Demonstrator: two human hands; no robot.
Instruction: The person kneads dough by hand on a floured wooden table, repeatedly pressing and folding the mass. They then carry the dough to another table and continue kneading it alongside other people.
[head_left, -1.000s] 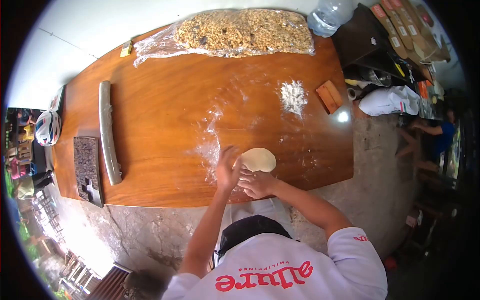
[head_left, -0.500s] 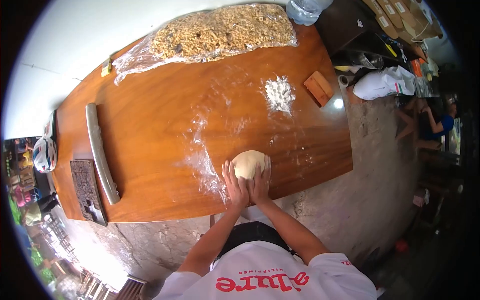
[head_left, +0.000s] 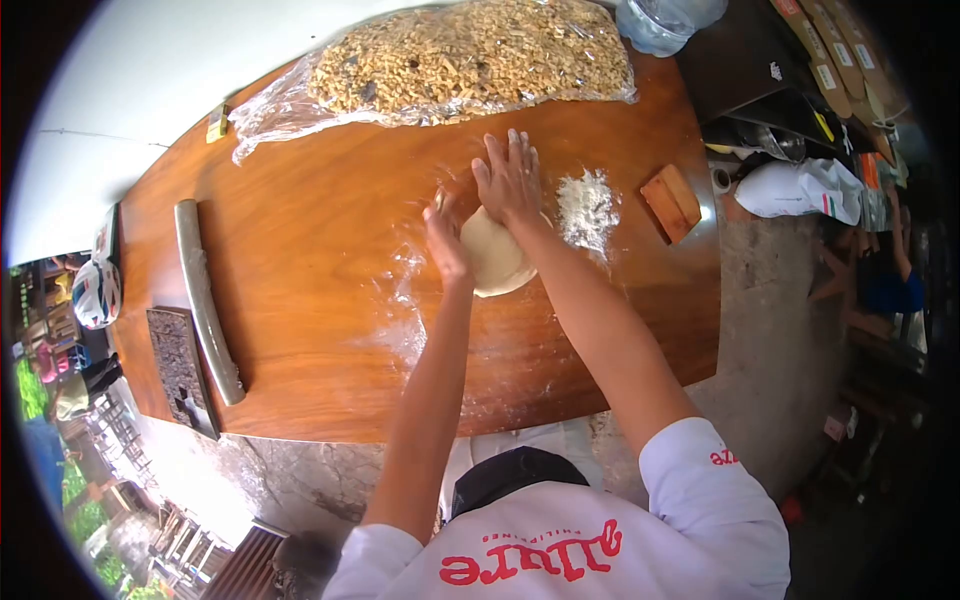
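Nearest the person, both arms stretch out over the wooden bench [head_left: 300, 330]. The dough [head_left: 492, 255], a pale rounded lump, lies near the middle of the bench, under both hands. The left hand [head_left: 445, 240] presses its 9 o'clock edge. The right hand [head_left: 510, 178] lies flat over its 12 o'clock end, fingers spread and open, so neither grip is clamped on it.

The dough looks soft, yielding and somewhat tacky, and probably fairly heavy for its size. It would likely sag if lifted by one edge, so cupping it from both sides underneath seems best.

A heap of flour [head_left: 588, 205] sits at its 2 o'clock. Farther off at 12 o'clock lies a bag of nuts [head_left: 470, 60].
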